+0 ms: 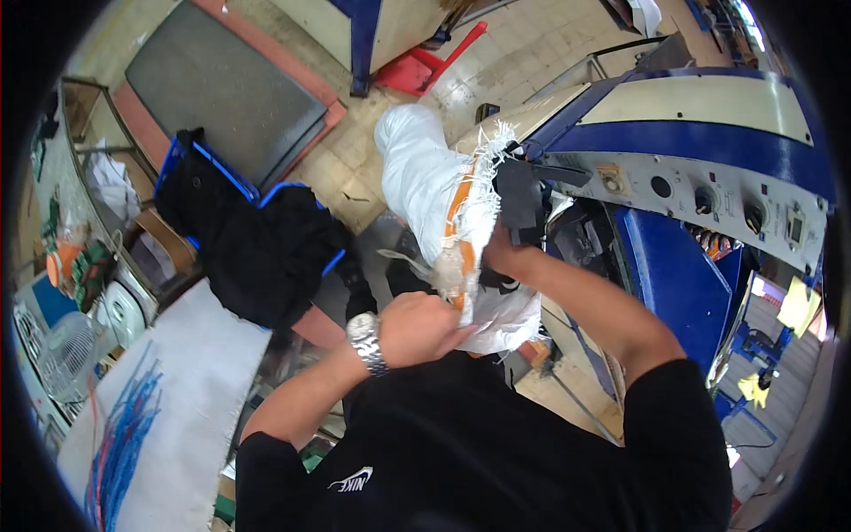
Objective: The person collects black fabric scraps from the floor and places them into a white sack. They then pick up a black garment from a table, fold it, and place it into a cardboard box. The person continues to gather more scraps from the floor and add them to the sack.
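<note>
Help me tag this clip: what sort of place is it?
Likely a small factory or workshop: a blue machine with a knob panel, a blue crate of black cloth, and a white woven sack.

Both hands grip a white woven sack [425, 186] with an orange stripe, beside a blue machine [691, 142].

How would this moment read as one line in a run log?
left hand: grips lower edge of white woven sack | right hand: holds sack's frayed side | blue machine: beside sack

Right hand [498, 255] mostly hidden behind the white woven sack [434, 191], its grip unseen.
</note>
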A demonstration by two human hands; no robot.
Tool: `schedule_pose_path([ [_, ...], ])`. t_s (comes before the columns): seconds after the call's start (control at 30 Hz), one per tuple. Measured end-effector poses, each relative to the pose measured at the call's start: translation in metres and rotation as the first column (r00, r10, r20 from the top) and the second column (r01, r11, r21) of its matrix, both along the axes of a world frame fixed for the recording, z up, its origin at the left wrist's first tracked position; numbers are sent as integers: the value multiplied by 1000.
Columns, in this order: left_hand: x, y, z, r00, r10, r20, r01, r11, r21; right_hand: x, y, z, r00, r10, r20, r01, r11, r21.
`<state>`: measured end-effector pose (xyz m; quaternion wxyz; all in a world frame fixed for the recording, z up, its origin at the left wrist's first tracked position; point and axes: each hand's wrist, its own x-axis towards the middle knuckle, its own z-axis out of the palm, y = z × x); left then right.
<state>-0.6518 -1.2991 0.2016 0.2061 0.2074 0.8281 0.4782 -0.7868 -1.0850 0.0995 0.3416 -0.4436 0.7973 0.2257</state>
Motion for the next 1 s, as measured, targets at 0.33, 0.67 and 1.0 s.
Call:
schedule_pose_path([
  [0.33, -196, -28, 29, 922, 387, 20, -363, 880, -307, -70, 6, 134, 760, -650, -8, 287, 346, -893],
  [0.67, -200, -2, -41, 971, 201, 130, -206, 978, 29, 16, 28, 46, 772, -632, 67, 451, 469, -760],
  [1.0, -177, 3, 54, 884, 396, -249, -366, 917, 158, 1, 4, -3, 830, -541, -135, 420, 766, -487],
])
